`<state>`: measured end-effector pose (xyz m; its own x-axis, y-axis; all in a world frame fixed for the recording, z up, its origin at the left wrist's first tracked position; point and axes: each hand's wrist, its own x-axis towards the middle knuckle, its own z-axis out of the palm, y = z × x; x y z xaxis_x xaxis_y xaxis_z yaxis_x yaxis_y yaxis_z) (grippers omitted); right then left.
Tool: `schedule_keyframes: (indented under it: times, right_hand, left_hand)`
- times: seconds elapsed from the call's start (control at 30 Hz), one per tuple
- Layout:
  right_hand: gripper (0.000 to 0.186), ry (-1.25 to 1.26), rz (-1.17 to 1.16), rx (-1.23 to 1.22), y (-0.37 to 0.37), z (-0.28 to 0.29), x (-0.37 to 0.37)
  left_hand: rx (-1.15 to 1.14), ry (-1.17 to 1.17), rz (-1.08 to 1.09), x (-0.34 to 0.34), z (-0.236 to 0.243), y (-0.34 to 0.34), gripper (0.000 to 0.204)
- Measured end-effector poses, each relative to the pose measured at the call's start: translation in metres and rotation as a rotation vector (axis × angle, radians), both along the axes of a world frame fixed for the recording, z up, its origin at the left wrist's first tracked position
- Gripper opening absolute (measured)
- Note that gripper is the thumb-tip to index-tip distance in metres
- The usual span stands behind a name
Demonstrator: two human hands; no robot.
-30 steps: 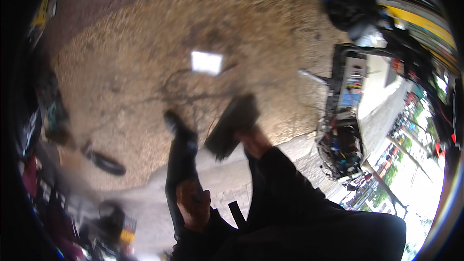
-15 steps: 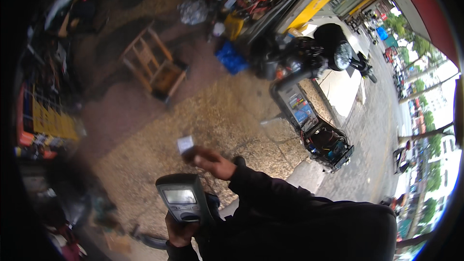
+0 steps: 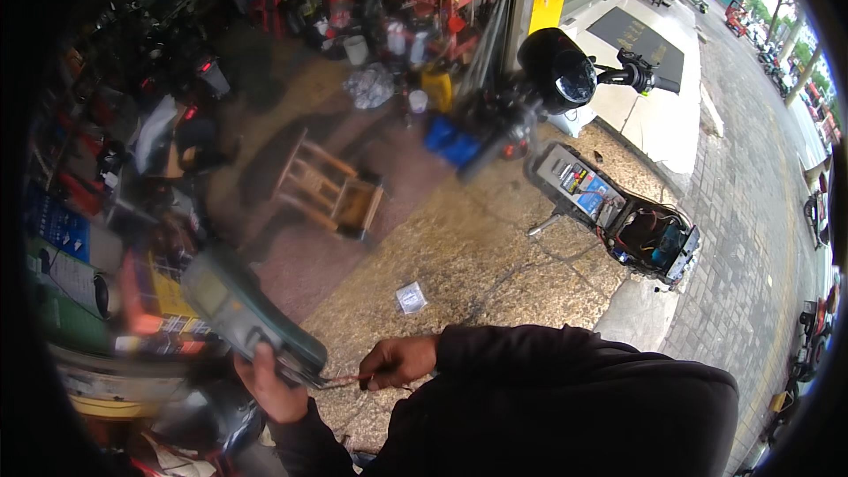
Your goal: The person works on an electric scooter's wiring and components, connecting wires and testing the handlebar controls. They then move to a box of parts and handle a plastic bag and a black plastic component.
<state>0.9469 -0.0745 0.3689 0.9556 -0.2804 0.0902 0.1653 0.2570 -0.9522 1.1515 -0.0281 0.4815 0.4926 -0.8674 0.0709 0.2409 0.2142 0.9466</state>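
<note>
Green meter (image 3: 252,314), illegible, in left hand (image 3: 272,389)

- Handheld meter (image 3: 249,302) in the left hand (image 3: 272,386), at 8 o'clock from the view's centre
- Right hand (image 3: 399,362) at 6 o'clock, at the meter's 4 o'clock, with a lead (image 3: 343,381) between them
- Packet (image 3: 411,298) on the ground, at 12 o'clock from the right hand and apart from it
- Stool (image 3: 331,194) on the floor at 9 o'clock
- Scooter body (image 3: 609,203) at 3 o'clock, the paved street (image 3: 742,221) beyond it
- Handlebar (image 3: 638,79) and mat (image 3: 636,40) at 2 o'clock, the mat farther off
- Bag (image 3: 369,87) at 11 o'clock, bucket (image 3: 356,50) just behind it
- Shelf (image 3: 450,2) at 12 o'clock, far back
</note>
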Motion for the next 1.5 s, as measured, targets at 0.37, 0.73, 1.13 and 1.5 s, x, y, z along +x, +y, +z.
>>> schedule_keyframes:
  times: [0.37,0.73,1.13,1.5]
  right_hand:
    - [0.033,0.353,-0.438,-0.543,-0.094,0.006,-0.118]
    - [0.023,0.069,-0.226,-0.581,-0.03,0.038,-0.057]
    - [0.016,0.519,-0.883,-1.103,-0.152,0.04,0.025]
    - [0.017,0.421,-0.789,-0.625,-0.104,-0.037,0.068]
  left_hand:
    - [0.432,-0.99,-1.16,-0.04,0.094,-0.017,0.052]
    - [0.462,-0.594,-0.673,0.022,0.0,-0.035,0.045]
    - [0.563,-1.267,-1.427,0.076,-0.035,-0.152,0.064]
    - [0.337,-0.142,-1.332,0.104,-0.042,-0.196,0.057]
